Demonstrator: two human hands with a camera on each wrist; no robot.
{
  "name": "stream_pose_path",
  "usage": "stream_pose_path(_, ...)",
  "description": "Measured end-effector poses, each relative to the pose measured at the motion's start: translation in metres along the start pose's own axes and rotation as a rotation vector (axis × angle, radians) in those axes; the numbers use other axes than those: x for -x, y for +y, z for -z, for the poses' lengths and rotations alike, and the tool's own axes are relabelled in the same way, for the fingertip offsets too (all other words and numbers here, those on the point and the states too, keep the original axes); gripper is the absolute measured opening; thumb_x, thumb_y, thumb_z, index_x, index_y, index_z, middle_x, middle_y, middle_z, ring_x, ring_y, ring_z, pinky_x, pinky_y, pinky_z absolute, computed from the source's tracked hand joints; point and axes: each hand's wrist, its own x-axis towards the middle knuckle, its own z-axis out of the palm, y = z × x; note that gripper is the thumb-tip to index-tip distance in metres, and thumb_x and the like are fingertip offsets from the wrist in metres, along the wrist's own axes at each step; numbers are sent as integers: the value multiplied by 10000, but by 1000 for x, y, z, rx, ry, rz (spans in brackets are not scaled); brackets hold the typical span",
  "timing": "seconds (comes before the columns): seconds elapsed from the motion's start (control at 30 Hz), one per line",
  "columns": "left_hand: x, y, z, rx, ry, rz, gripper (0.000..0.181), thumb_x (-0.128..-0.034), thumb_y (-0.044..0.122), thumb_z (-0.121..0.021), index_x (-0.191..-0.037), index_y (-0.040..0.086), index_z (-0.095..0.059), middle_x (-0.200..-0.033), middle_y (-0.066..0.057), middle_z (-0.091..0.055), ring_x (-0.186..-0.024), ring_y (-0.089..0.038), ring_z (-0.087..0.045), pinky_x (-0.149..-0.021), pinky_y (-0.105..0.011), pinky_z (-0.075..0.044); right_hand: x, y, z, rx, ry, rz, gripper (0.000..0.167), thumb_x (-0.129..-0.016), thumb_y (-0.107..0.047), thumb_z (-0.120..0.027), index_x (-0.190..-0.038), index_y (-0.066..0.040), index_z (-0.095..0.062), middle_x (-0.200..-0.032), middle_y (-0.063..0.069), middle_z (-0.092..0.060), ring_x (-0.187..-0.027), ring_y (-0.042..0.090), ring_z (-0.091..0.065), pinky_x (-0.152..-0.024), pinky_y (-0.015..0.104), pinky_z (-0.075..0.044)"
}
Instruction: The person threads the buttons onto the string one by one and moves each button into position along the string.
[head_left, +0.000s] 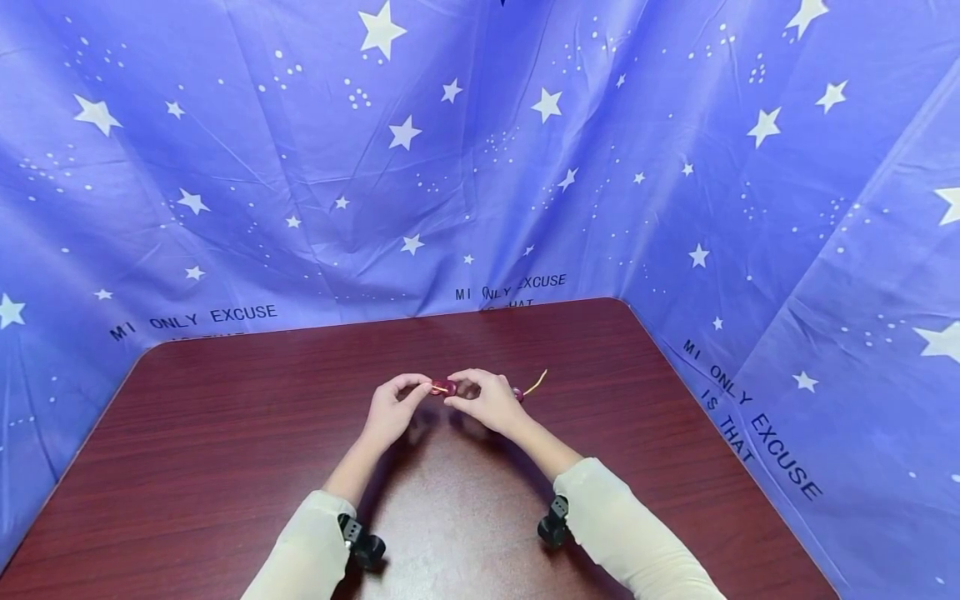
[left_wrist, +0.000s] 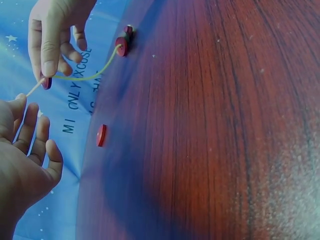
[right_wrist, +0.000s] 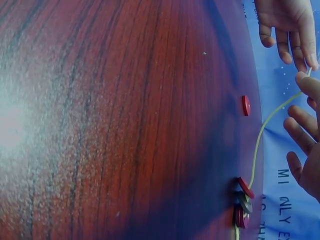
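A thin yellow string [right_wrist: 257, 145] runs up to both hands. My left hand [head_left: 390, 410] pinches its tip between thumb and index finger, the other fingers loosely bent. My right hand [head_left: 489, 402] pinches a red button-like disc [left_wrist: 46, 82] beside that tip, and the string appears to pass through it. Further along the string, a red disc [right_wrist: 246, 187], a grey disc [right_wrist: 244, 202] and more dark red discs [right_wrist: 241, 216] hang together on the table. The right fingers partly hide the held disc. Apart from the string lies a loose red disc [right_wrist: 246, 105].
Both hands are over the far part of a dark red wood-grain table [head_left: 247, 433]. A blue star-printed cloth [head_left: 480, 183] hangs behind the table and along its right side. A black wrist camera [head_left: 362, 543] sits at the left cuff, another camera [head_left: 553, 523] at the right.
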Motion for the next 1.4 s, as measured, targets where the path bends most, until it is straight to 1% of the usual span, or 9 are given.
stream_pose_path(0.2,-2,-5,1,6,3,14,176,-877,26,-617,-994,-103,-640,-977,-326,-645,-818,-110,-618,-708,-124,-461,1,2,3,39,-9,-9,348,-736,-236,-790,-1039,-92,-698,-744,-27,-698,-638,45,-617,-606,154,-463)
stream_pose_path(0.4,-8,-26,-1,16,22,20,174,-872,88,-646,-979,-49,-665,-963,-276,-670,-819,-76,-620,-710,-127,-458,1,4,4,74,-19,-21,335,-743,-253,-782,-1041,-126,-698,-745,-52,-696,-648,32,-609,-760,276,-441)
stream_pose_path(0.47,-10,-31,-1,12,25,16,177,-871,113,-654,-975,-29,-671,-957,-262,-677,-814,-58,-619,-715,-132,-462,1,5,4,81,-23,-29,341,-746,-259,-780,-1049,-125,-696,-749,-54,-696,-653,33,-612,-778,298,-433)
stream_pose_path(0.57,-10,-35,-1,16,22,13,185,-873,136,-656,-977,-17,-674,-959,-263,-678,-814,-59,-617,-724,-143,-468,1,6,4,82,-25,-31,351,-754,-260,-775,-1059,-106,-692,-753,-47,-698,-652,40,-613,-761,271,-443)
stream_pose_path(0.73,-11,-36,0,12,30,28,180,-873,145,-657,-978,1,-678,-955,-250,-680,-774,-32,-593,-708,-151,-471,2,7,5,58,-26,-42,351,-760,-255,-773,-1063,-98,-691,-750,-31,-697,-630,44,-597,-586,162,-467)
stream_pose_path(0.87,-10,-35,1,6,42,42,162,-868,128,-659,-972,5,-679,-944,-226,-682,-748,-11,-579,-693,-153,-473,3,7,7,36,-18,-35,344,-755,-232,-776,-1052,-82,-692,-735,-16,-692,-616,51,-593,-581,151,-461)
stream_pose_path(1.03,-10,-35,1,-3,54,22,190,-870,124,-658,-987,-25,-674,-914,-214,-678,-726,2,-563,-676,-152,-467,4,10,7,33,0,-18,323,-757,-211,-773,-1040,-77,-692,-721,-10,-688,-600,54,-589,-579,152,-464)
stream_pose_path(1.23,-10,-35,1,11,59,25,188,-870,116,-657,-988,-30,-675,-903,-234,-662,-724,-10,-560,-673,-146,-460,4,13,9,36,5,-27,310,-757,-206,-774,-1036,-99,-691,-718,-13,-684,-588,29,-569,-573,141,-460)
stream_pose_path(1.4,-10,-35,2,5,62,31,164,-873,118,-653,-972,-10,-677,-882,-211,-659,-715,-27,-580,-668,-164,-478,5,13,12,38,4,-43,315,-759,-208,-770,-1038,-89,-689,-720,-5,-689,-594,40,-577,-573,147,-458)
